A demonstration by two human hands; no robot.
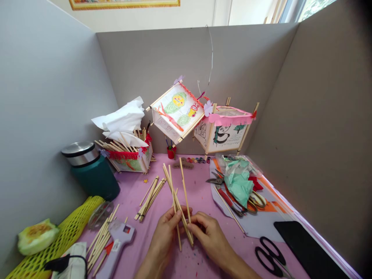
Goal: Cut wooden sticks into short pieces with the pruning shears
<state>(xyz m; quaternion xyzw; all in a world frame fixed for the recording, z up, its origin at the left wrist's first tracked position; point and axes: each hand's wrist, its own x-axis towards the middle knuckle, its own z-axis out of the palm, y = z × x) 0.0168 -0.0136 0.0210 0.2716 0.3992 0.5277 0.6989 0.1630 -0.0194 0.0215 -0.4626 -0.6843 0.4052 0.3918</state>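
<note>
Several thin wooden sticks [176, 193] stand up in a loose bunch from my left hand [167, 226], its thumb pressed across them. My right hand [207, 232] pinches one more wooden stick [185, 186] near its lower end, just right of the bunch. The sticks cross and fan out at the top, and their lower ends poke out below my fingers. Beyond my left hand, several sticks bound with black ties [151, 197] lie on the purple table cover [197, 263].
Left: a glue gun [117, 240], loose sticks [100, 240], a teal bottle [94, 174] and a cut melon [37, 235]. Right: pruning shears [229, 197], black scissors [270, 255] and a black phone-like slab [308, 248]. Behind: a hanging paper lantern [177, 110], a panda lantern [226, 135] and a stick-filled box [129, 162].
</note>
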